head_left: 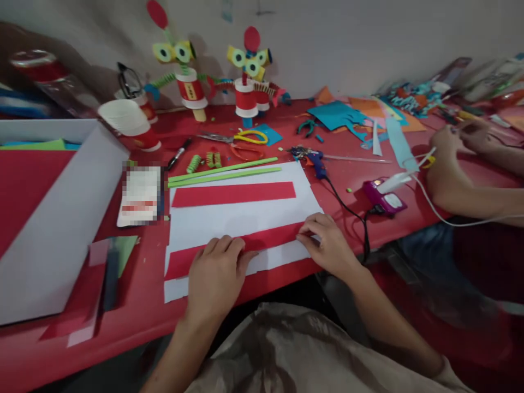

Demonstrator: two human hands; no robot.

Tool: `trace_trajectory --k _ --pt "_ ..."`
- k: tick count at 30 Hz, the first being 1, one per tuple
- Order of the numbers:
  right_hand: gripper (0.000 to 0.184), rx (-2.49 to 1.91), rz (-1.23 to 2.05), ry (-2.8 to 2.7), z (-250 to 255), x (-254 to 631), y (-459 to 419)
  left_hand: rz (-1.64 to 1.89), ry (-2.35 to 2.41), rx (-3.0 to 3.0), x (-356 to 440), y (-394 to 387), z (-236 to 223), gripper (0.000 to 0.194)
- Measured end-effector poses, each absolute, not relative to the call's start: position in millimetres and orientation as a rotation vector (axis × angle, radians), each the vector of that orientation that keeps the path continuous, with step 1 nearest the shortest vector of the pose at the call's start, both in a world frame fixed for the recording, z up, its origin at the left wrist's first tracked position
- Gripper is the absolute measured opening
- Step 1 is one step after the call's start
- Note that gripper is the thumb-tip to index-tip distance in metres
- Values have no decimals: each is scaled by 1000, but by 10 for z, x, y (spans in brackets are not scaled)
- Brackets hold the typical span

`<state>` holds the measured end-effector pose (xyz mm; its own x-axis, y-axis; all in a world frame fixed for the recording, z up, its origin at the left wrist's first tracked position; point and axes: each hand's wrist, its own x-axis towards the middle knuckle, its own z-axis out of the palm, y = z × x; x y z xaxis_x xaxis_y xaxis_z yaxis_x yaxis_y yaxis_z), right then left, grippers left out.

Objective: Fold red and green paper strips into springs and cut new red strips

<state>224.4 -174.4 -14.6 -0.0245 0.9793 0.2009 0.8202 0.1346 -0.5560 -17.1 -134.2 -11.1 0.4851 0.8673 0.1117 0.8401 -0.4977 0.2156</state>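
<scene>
A long red paper strip (270, 237) lies across a white sheet (229, 224) in front of me. My left hand (216, 273) rests over its left half, fingers curled and thumb against the strip's lower edge. At the right end, my right hand (329, 248) pinches the strip between thumb and fingers. A second red paper strip (233, 195) lies flat farther up the sheet. Two narrow green strips (229, 170) lie along the sheet's far edge, near small coiled green paper pieces (213, 159).
Scissors (249, 135), a black marker (179, 154) and a glue gun (316, 164) with its cord lie beyond the sheet. Paper-cup figures (192, 90) stand by the wall. A purple power socket (385, 197) and another person's arm (454, 180) are right; a white box (73, 234) is left.
</scene>
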Motion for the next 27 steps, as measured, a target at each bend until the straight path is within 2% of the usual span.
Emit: trace_trajectory --k 12,27 --pt "12 -1854 410 -1705 -172 2294 -1801 203 1582 2614 -34 -1294 -58 28" --pt "18 -1946 412 -1682 -169 2318 -1744 219 1670 2548 -1 -1342 -51 28"
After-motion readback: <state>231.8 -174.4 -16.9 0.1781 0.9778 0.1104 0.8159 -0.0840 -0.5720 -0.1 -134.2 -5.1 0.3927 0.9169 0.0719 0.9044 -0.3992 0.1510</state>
